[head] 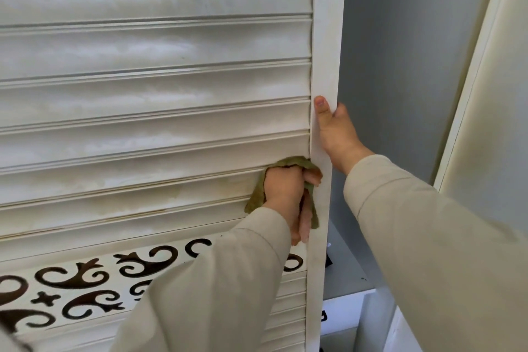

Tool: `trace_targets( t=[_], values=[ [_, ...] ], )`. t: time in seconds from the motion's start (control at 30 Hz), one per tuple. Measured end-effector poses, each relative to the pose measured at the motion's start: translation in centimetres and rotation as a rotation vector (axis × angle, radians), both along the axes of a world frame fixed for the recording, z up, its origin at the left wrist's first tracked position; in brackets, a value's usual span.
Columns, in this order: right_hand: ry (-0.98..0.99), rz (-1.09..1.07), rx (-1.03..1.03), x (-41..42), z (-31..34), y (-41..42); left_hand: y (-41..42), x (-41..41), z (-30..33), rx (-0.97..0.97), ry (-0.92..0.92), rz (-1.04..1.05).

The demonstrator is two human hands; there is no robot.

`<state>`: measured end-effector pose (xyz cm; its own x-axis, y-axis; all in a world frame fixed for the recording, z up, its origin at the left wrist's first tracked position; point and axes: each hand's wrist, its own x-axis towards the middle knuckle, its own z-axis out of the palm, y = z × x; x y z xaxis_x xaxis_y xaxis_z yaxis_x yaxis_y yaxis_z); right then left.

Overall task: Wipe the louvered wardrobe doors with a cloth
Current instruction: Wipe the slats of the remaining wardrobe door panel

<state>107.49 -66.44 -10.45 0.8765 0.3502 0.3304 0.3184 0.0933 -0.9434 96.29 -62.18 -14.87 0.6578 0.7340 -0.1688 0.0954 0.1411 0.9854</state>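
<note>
Right now the left hand (285, 191) is bunched round an olive-green cloth (288, 163), pressing it to a slat at the right end of the louvered door (154, 46), hard against the door's upright edge frame (324, 128). The right hand (334, 134) grips that frame's outer edge just above, thumb on the front face, steadying the open door. If that grip slackens, the wiping push could swing the door away. Pale streaks on the slats above suggest a damp cloth; dragging it may smear grime, and its loose tail could snag between slats.
</note>
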Motion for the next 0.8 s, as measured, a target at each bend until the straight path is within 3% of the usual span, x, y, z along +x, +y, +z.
trace_targets(
  t=[0.3, 0.8],
  values=[
    [0.020, -0.005, -0.009, -0.1, 0.2, 0.0, -0.2, -0.6, 1.0, -0.158, -0.022, 0.080],
    [0.015, -0.142, 0.002, -1.5, 0.5, 0.0, 10.4, -10.4, 0.4, -0.187, -0.021, 0.461]
  ],
)
